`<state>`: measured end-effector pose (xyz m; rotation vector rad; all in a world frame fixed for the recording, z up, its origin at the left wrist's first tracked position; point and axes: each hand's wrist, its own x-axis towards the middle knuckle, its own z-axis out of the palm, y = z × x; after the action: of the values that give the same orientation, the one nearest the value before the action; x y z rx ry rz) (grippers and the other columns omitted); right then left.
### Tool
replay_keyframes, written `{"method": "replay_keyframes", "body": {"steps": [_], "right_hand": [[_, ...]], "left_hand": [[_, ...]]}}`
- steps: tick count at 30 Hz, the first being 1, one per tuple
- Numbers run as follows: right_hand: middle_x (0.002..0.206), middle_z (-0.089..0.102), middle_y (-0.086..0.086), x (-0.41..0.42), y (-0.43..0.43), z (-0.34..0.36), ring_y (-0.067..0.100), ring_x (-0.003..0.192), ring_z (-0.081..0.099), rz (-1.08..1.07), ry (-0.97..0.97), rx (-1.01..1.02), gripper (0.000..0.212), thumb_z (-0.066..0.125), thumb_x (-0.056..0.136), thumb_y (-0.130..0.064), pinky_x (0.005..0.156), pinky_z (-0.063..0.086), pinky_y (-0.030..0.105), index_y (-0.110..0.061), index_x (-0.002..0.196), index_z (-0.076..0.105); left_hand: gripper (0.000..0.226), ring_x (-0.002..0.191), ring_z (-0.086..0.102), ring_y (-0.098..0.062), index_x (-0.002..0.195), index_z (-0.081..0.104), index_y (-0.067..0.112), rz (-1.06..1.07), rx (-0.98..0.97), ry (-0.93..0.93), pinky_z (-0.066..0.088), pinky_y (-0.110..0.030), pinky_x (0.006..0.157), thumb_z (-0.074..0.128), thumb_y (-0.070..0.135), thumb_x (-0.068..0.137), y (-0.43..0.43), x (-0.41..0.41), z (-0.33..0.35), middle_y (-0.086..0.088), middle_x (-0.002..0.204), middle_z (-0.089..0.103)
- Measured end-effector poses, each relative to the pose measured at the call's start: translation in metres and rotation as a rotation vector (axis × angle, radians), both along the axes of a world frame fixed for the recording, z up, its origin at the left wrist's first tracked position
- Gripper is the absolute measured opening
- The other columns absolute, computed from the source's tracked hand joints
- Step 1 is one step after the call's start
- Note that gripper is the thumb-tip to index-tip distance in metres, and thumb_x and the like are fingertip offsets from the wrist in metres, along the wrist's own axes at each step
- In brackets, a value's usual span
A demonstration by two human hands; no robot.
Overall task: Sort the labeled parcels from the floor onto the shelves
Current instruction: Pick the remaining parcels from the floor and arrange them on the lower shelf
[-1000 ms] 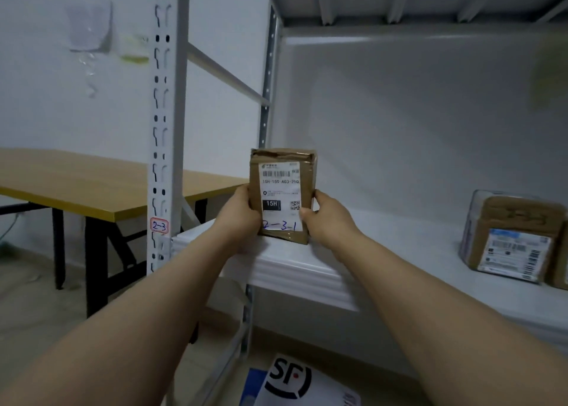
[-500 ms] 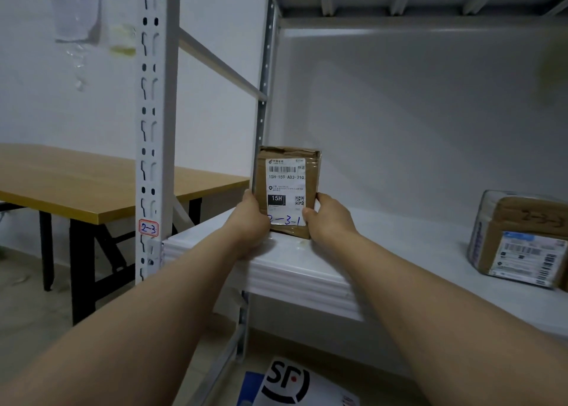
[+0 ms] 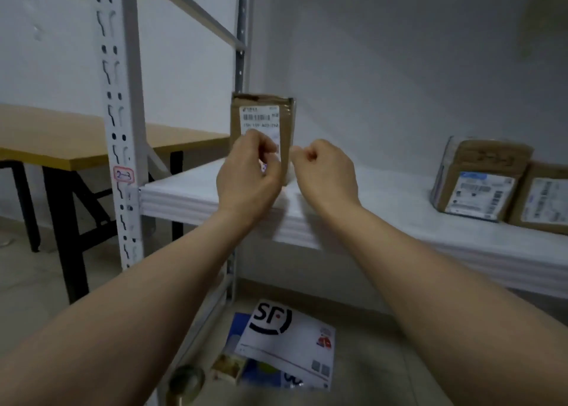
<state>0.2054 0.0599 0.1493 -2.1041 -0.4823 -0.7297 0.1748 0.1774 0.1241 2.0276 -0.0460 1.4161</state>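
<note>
Parcel: small brown cardboard parcel with a white label, upright at the left end of the white metal shelf.
Left hand: fingers curled in front of the label; whether it grips, I cannot tell.
Right hand: fingers curled, holding nothing, just right of the parcel.

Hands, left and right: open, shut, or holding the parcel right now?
Left hand: fingers curled in front of the parcel; grip cannot be told.
Right hand: fingers curled, holding nothing, beside the parcel.

Left hand and right hand have let go of the parcel and drawn back.
</note>
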Motion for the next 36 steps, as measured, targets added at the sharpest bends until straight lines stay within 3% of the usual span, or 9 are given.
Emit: {"method": "replay_keyframes", "body": {"steps": [4, 8, 14, 19, 22, 27, 31, 33, 36], "right_hand": [[0.053, 0.045, -0.005, -0.043, -0.049, -0.043, 0.009, 0.052, 0.042, 0.078, -0.168, 0.082, 0.047, 0.051, 0.099, -0.04, 0.049, 0.028, 0.023, -0.021, 0.056, 0.043], [0.053, 0.048, -0.003, -0.063, -0.109, -0.122, 0.012, 0.051, 0.046, 0.146, -0.081, 0.109, 0.045, 0.055, 0.099, -0.034, 0.051, 0.037, 0.033, -0.012, 0.06, 0.053], [0.06, 0.05, 0.001, -0.053, -0.198, -0.258, 0.02, 0.061, 0.048, -0.05, 0.408, 0.025, 0.043, 0.054, 0.1, -0.033, 0.059, 0.039, 0.038, -0.007, 0.066, 0.051], [0.09, 0.066, 0.003, -0.049, -0.263, -0.359, 0.026, 0.082, 0.067, -0.158, 0.964, -0.198, 0.016, 0.052, 0.099, -0.032, 0.068, 0.053, 0.035, -0.018, 0.094, 0.057], [0.072, 0.058, 0.014, -0.041, -0.286, -0.394, 0.031, 0.068, 0.065, -0.153, 1.177, -0.258, 0.03, 0.053, 0.097, -0.021, 0.059, 0.052, 0.035, -0.01, 0.069, 0.054], [0.067, 0.054, 0.013, -0.049, -0.3, -0.437, 0.025, 0.058, 0.054, -0.24, 1.44, -0.075, 0.03, 0.057, 0.096, -0.017, 0.059, 0.046, 0.032, -0.011, 0.067, 0.053], [0.068, 0.051, 0.0, -0.05, -0.291, -0.467, 0.009, 0.055, 0.045, -0.171, 1.619, 0.058, 0.03, 0.057, 0.1, -0.018, 0.043, 0.04, 0.019, -0.017, 0.071, 0.054], [0.071, 0.054, 0.002, -0.048, -0.285, -0.472, 0.01, 0.053, 0.049, -0.182, 1.703, 0.211, 0.024, 0.053, 0.101, -0.012, 0.034, 0.04, 0.018, -0.014, 0.078, 0.057], [0.061, 0.062, 0.005, -0.045, -0.28, -0.477, 0.017, 0.048, 0.056, -0.248, 1.768, 0.391, 0.025, 0.055, 0.101, -0.016, 0.043, 0.042, 0.028, -0.011, 0.076, 0.059]], "left_hand": [[0.008, 0.062, 0.054, -0.018, 0.088, 0.054, 0.011, -0.224, 0.097, -0.108, 0.046, -0.041, 0.057, 0.052, 0.016, 0.094, -0.058, -0.032, -0.046, 0.0, 0.071, 0.057], [0.017, 0.062, 0.06, -0.032, 0.099, 0.063, 0.003, -0.412, 0.124, 0.136, 0.046, -0.046, 0.057, 0.051, 0.014, 0.093, -0.111, -0.044, -0.124, -0.01, 0.07, 0.063], [0.015, 0.071, 0.062, -0.031, 0.074, 0.053, 0.02, -0.47, 0.21, 0.778, 0.047, -0.038, 0.057, 0.049, 0.015, 0.087, -0.184, -0.024, -0.228, -0.002, 0.071, 0.064], [0.016, 0.085, 0.069, -0.021, 0.094, 0.069, 0.011, -0.57, -0.184, 1.271, 0.058, -0.041, 0.084, 0.054, 0.017, 0.094, -0.219, -0.012, -0.315, -0.007, 0.09, 0.073], [0.025, 0.102, 0.064, -0.032, 0.11, 0.066, 0.002, -0.463, -0.311, 1.482, 0.053, -0.039, 0.09, 0.05, 0.014, 0.096, -0.217, -0.013, -0.356, -0.018, 0.111, 0.068], [0.039, 0.113, 0.056, -0.036, 0.131, 0.051, -0.008, -0.326, -0.374, 1.683, 0.044, -0.028, 0.067, 0.042, 0.017, 0.103, -0.195, -0.012, -0.389, -0.024, 0.129, 0.056], [0.046, 0.133, 0.041, -0.032, 0.144, 0.042, 0.003, -0.304, -0.572, 1.74, 0.039, -0.034, 0.098, 0.038, 0.029, 0.106, -0.199, -0.016, -0.41, -0.016, 0.149, 0.041], [0.048, 0.116, 0.053, -0.029, 0.141, 0.046, 0.008, -0.314, -0.713, 1.78, 0.046, -0.032, 0.086, 0.039, 0.039, 0.105, -0.208, -0.017, -0.416, -0.012, 0.132, 0.055], [0.043, 0.08, 0.056, -0.02, 0.127, 0.055, 0.008, -0.328, -0.875, 1.792, 0.045, -0.026, 0.051, 0.04, 0.041, 0.104, -0.222, -0.015, -0.419, -0.008, 0.099, 0.06]]}}
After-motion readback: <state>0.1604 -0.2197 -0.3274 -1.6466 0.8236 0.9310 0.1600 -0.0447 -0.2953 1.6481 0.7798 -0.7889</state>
